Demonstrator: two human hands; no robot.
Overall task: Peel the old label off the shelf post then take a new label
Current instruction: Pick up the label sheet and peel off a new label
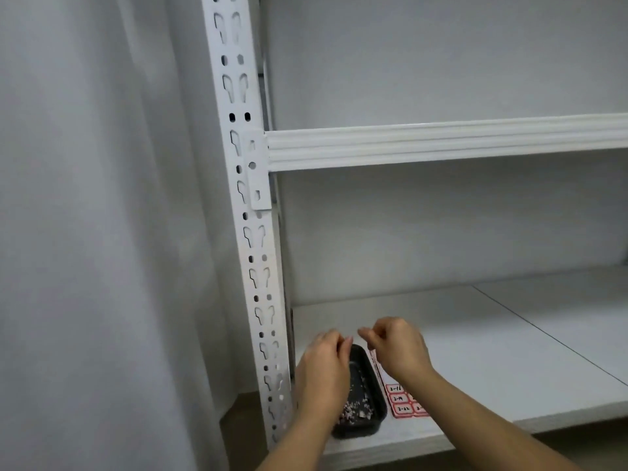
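While we hold both hands above the white shelf board [475, 351], we count 1 black plastic tray [368, 413], 1 sheet of red-bordered white labels [401, 399] and 1 white perforated steel shelf post [253, 232]. Our left hand [324, 365] hovers over the tray, fingers curled with the tips together; our right hand [399, 345] hangs over the sheet, fingers curled too. We cannot tell whether either pinches anything. Handwritten numbers mark the labels, too blurred to read. Small pale scraps lie in the tray. Our right wrist hides most of the sheet, which lies just right of the tray. A white ribbed beam [441, 141] crosses above.
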